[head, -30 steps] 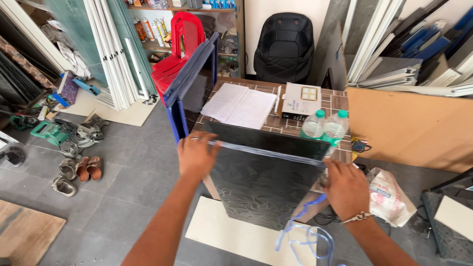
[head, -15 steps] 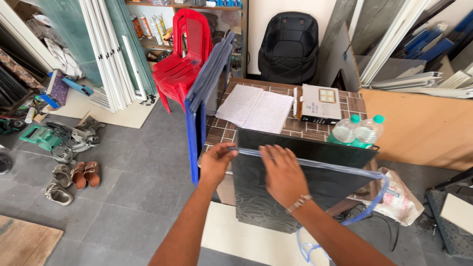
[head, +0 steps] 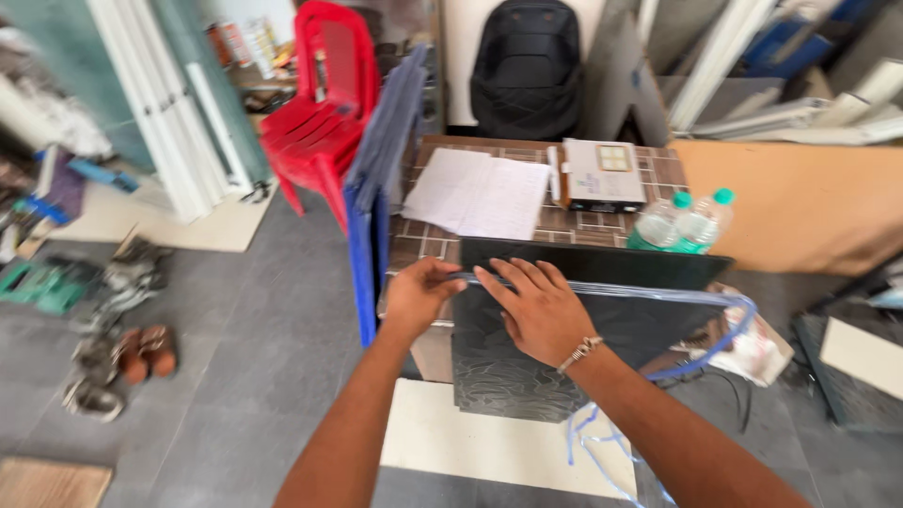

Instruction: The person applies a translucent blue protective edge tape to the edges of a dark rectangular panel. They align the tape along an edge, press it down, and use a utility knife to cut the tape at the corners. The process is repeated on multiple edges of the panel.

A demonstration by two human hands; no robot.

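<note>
Standing upright on the floor against the near edge of a tiled table (head: 602, 226), a dark glossy panel (head: 527, 367) fills the middle of the view, with a clear blue-tinted strip (head: 649, 293) running along its top edge. The left hand (head: 420, 293) grips the panel's upper left corner, fingers curled over the edge and pinching the end of the strip. The right hand (head: 534, 306) lies just beside it, at its 3 o'clock, palm down and fingers spread flat on the strip and the top of the panel; it presses rather than grasps, and a beaded bracelet (head: 580, 353) circles its wrist. The two hands nearly touch. From the right hand the strip runs toward 3 o'clock, bends round the panel's far corner and trails loose down to the floor at 5 o'clock.

On the table, at 12 o'clock from the hands, lies a sheet of white paper (head: 480, 193); a small boxy device (head: 602, 176) sits at 1 o'clock, and two clear bottles with green caps (head: 682, 221) stand at 2 o'clock. A blue-edged board (head: 372, 216) leans against the table's left side, at 11 o'clock. Beyond it are stacked red plastic chairs (head: 324, 103), and a black backpack (head: 527, 66) rests behind the table. Shoes (head: 141, 350) lie on the grey floor at 9 o'clock
</note>
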